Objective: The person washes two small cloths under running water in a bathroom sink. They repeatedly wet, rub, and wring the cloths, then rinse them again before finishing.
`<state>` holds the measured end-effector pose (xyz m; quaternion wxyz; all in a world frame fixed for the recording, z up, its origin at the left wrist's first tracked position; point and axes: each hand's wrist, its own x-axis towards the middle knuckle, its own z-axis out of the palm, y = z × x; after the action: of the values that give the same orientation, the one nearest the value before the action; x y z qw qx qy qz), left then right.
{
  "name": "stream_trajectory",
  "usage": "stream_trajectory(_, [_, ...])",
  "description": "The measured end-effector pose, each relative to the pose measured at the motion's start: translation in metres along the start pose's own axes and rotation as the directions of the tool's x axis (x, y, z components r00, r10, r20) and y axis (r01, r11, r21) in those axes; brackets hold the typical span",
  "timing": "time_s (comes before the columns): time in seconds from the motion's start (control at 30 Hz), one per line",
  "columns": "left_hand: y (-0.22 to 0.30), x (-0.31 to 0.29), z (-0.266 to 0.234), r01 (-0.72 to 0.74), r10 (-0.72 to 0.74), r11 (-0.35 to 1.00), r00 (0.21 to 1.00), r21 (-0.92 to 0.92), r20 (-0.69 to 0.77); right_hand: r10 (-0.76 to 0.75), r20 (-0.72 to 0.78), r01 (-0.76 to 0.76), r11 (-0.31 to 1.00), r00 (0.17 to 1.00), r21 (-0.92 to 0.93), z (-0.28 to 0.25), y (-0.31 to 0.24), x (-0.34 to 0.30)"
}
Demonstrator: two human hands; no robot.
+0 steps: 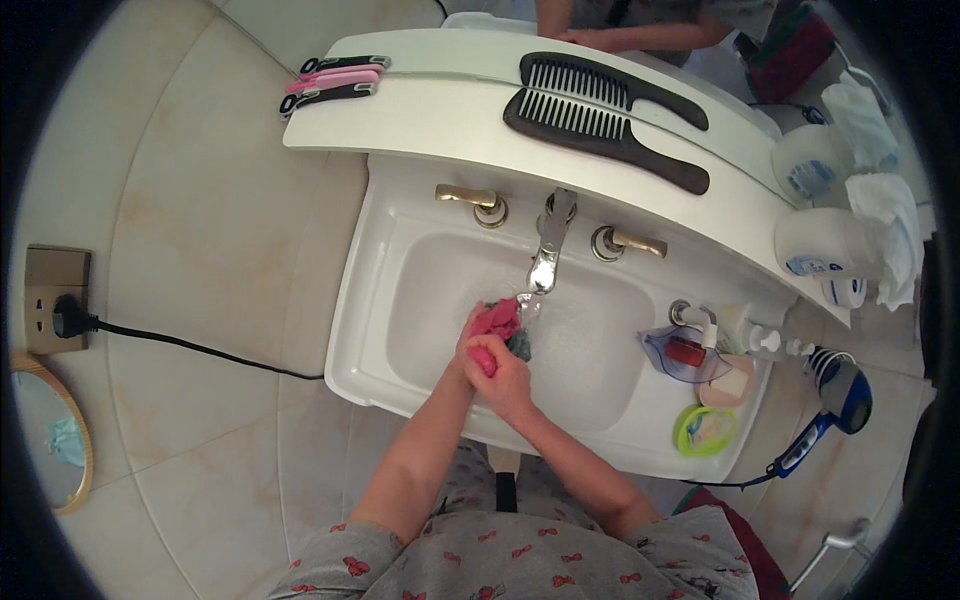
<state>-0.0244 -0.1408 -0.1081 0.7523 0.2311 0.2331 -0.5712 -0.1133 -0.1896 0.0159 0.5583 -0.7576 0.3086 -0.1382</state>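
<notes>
1. Position: I stand at the white sink (372, 330); both my hands meet over the basin, just below the tap (547, 262); water runs from the spout.
2. Left hand (468, 345): closed around the pink cloth (497, 322); fingers wrap its lower part.
3. Right hand (503, 380): closed too, clamped on the same cloth just beside the left; a darker bit of fabric (520, 346) shows at its edge.
4. Cloth location: bunched between both fists, its top end directly under the stream.
5. Technique, as I judge it: keep the bundle low in the basin so splashes stay inside; rub one fist against the other; turn the cloth so every fold meets the water.
6. Clearance: the soap dishes (705, 430) on the right rim and the hair dryer (838, 395) beyond them sit near; I keep drips away from the dryer and its cord.
</notes>
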Motion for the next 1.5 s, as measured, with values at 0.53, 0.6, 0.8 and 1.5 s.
stream_trajectory(0.53, [-0.010,-0.008,0.024,-0.187,0.274,0.945,0.899,0.267,-0.342,0.152,-0.138,-0.186,0.941,0.979,-0.282,-0.024,0.139,0.096])
stream_trajectory(0.6, [0.003,-0.020,0.026,-0.065,0.214,0.942,0.872,0.330,-0.440,0.295,-0.394,-0.325,0.946,0.871,-0.011,-0.019,0.146,0.092])
stream_trajectory(0.8, [0.015,-0.034,0.017,0.063,0.280,0.875,0.744,0.481,-0.606,0.071,0.214,-0.061,0.997,0.974,-0.053,-0.005,0.164,0.050])
stream_trajectory(1.5, [-0.004,-0.027,0.024,0.101,0.097,0.927,0.864,0.360,-0.493,0.279,-0.189,-0.278,0.960,0.941,0.031,0.000,0.112,0.033])
